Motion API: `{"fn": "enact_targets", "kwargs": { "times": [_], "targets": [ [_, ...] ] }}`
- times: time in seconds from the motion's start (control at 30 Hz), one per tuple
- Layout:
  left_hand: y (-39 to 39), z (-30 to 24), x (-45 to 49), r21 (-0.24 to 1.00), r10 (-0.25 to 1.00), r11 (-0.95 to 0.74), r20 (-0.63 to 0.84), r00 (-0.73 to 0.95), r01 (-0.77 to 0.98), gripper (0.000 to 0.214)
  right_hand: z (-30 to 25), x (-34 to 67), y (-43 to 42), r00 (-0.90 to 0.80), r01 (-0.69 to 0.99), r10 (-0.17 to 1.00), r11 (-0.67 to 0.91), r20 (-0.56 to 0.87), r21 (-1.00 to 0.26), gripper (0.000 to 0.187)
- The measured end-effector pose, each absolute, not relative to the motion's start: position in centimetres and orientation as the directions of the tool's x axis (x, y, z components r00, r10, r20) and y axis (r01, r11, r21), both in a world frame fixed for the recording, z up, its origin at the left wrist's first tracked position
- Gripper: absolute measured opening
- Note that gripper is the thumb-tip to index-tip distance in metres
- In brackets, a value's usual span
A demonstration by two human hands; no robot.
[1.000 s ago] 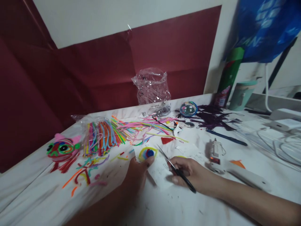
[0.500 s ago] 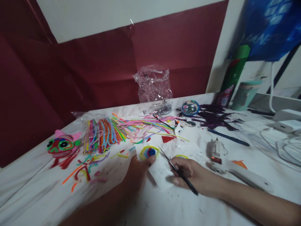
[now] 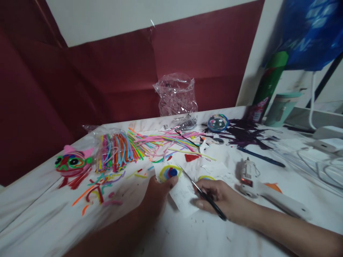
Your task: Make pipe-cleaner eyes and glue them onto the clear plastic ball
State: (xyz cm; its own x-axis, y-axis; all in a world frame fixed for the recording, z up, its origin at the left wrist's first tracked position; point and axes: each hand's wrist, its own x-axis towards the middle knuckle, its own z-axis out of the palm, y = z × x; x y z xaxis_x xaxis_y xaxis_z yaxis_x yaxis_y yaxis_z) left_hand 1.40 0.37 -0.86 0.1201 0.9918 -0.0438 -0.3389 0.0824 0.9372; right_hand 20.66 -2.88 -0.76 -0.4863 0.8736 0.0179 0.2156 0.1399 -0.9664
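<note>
Between the thumb and fingers of my left hand (image 3: 158, 192) is a white sheet of paper (image 3: 184, 201). On it sits an eye-shaped piece (image 3: 166, 173) of fuzzy pipe cleaner, with a yellow outline and blue and red rings inside; my thumb covers its lower edge. Scissors (image 3: 211, 205) with black handles are gripped in my right hand (image 3: 223, 196). Their metal blades point up and left, the tips beside the right corner of the eye. A second yellow-edged piece (image 3: 206, 177) lies just behind my right hand, partly hidden.
Loose pipe cleaners (image 3: 166, 141) and a bagged bundle (image 3: 115, 150) spread across the back. A colourful mask-like face (image 3: 73, 164) is at left, near cut scraps (image 3: 98, 191). On the right lie a glue gun (image 3: 268, 192), a dark blue pen-like stick (image 3: 261, 157), purple strands (image 3: 246, 134) and white cables (image 3: 325, 160).
The view has shifted slightly, moving the background a little to the right. Both hands keep their grips on the paper and scissors, with almost no movement.
</note>
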Motion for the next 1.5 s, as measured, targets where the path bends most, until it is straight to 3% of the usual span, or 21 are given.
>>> {"fn": "enact_targets", "kwargs": {
  "times": [0.27,0.53,0.9,1.23,1.5],
  "targets": [
    [0.0,-0.5,1.8,0.898,0.984,0.081,-0.004,0.176,-0.433,0.031,-0.6,20.4,-2.7,-0.506,0.140,0.861,0.134,0.045,-0.981,0.035],
    [0.6,-1.7,1.1,0.957,0.987,0.055,-0.010,0.159,-0.283,0.023,0.2,21.0,-2.6,-0.515,0.147,0.854,0.174,0.075,-0.974,0.041],
    [0.7,-2.1,0.8,0.976,0.984,0.081,-0.046,0.172,-0.201,0.031,0.2,21.0,-2.6,-0.511,0.189,0.858,0.176,0.056,-0.966,0.041],
    [1.1,-1.9,0.7,0.969,0.990,0.027,0.008,0.143,-0.245,0.037,0.4,21.5,-2.3,-0.565,0.160,0.825,0.097,-0.010,-0.982,0.039],
    [1.3,-1.2,0.5,0.969,0.985,0.053,-0.011,0.173,-0.242,0.032,0.5,22.2,-2.0,-0.591,0.221,0.806,0.133,-0.024,-0.966,0.040]
  ]
}}
